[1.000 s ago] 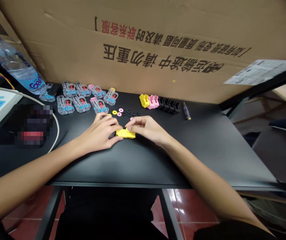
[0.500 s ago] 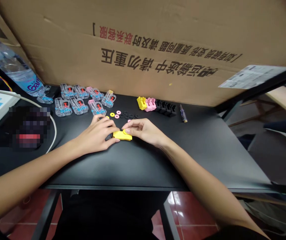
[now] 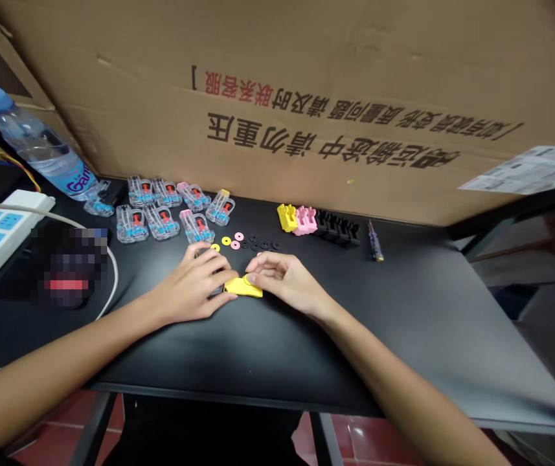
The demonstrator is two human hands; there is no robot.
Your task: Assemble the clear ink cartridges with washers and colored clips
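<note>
Near edge of black table (image 3: 184, 362) first, then the hands, close tog. L hand (image 3: 199, 281) has thumb & fingers narrow around the L end of yellow piece (image 3: 252, 290), which lies low over the tabletop, btwn the hands; a bit of clear plastic shows at that end, mostly hidden. R hand (image 3: 289, 281) has thumb & index pinched on small yellow disc (image 3: 247, 280), right at the top of the piece; can't tell if it's seated or just resting there.

Risks, my read: disc is tiny & mostly under fingertips, so an off-centre push could tip it or flick it away. If L grip slackens, piece could twist under R-hand pressure. Just beyond, loose yellow washer (image 3: 226, 241), pink washer (image 3: 239, 237) & black washers (image 3: 264, 245) lie flat nr L fingertips; a knuckle sweep could scatter or mix them.

Farther back: clear plastic units (image 3: 161, 222) in rough rows on the L; a bump could knock them askew. R of those, yellow clips (image 3: 287, 218), pink clips (image 3: 305, 221), black clips (image 3: 338, 228) in a line, w/ screwdriver (image 3: 375, 241) apart on the R; its handle looks round, so a nudge might roll it. Cardboard (image 3: 306, 58) stands behind all.
</note>
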